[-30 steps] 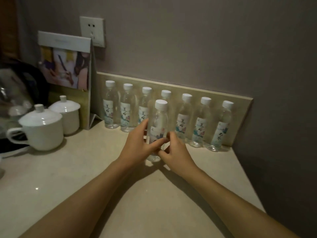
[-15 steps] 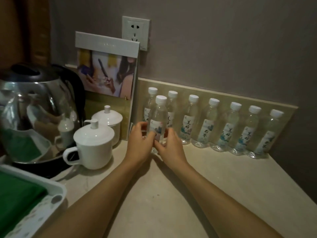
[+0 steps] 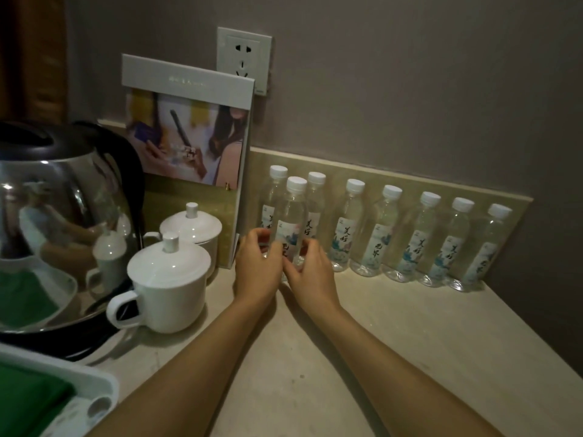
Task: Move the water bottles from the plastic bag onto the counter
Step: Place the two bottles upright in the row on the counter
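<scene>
Several small clear water bottles with white caps and printed labels stand in a row [image 3: 375,234] against the beige backsplash on the counter [image 3: 362,357]. One more bottle [image 3: 293,222] stands upright in front of the row's left end. My left hand [image 3: 257,268] and my right hand [image 3: 310,271] curl round its lower part from either side, hiding its base. No plastic bag is in view.
Two white lidded cups [image 3: 167,285] stand left of the bottles, with a steel kettle [image 3: 60,216] behind them. A standing picture card [image 3: 186,134] leans by a wall socket [image 3: 244,58]. A white tray with green cloth [image 3: 41,402] is at bottom left.
Both hands have carried the front bottle leftward along the row, from its middle to its left end. The view has swung left, bringing the kettle and tray into sight.
</scene>
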